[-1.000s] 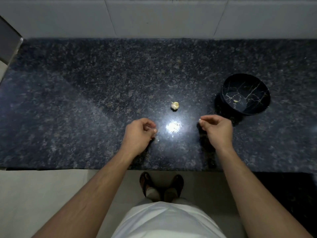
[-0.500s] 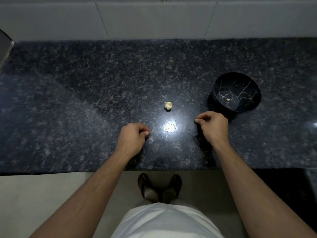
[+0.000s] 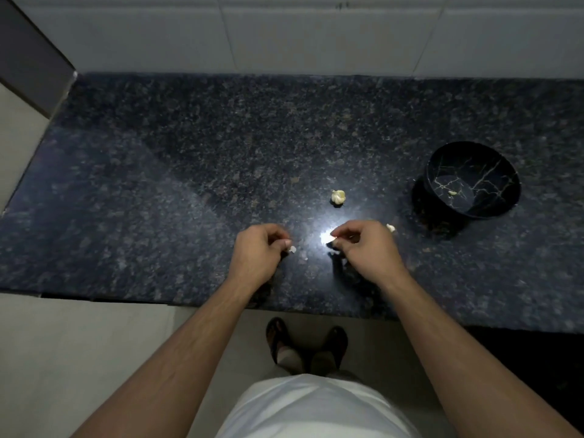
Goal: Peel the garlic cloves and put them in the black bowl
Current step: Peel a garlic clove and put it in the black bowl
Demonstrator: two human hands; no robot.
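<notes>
Garlic, a small pale partial bulb (image 3: 338, 196), sat on the dark speckled granite countertop (image 3: 158, 184), just beyond my two hands and well left of the round black bowl with gold marble veining (image 3: 486, 213). I saw one small pale peeled clove (image 3: 452, 193) lying on the floor of that bowl. My left hand (image 3: 257, 252) hovered low over the counter with its fingers curled, pinching a small white scrap of garlic (image 3: 292, 249) at the fingertips; whether it was skin or clove I could not tell. My right hand (image 3: 363, 245) was beside it, fingers curled too, thumb and forefinger pinching a thin pale sliver (image 3: 331, 240) over a bright glare spot on the stone. Another small white garlic piece (image 3: 391, 228) lay on the counter just behind my right hand, between it and the bowl. White wall tiles (image 3: 316, 36) ran along the back edge. Below the counter edge I saw my sandalled feet (image 3: 306, 346) on the floor.
</notes>
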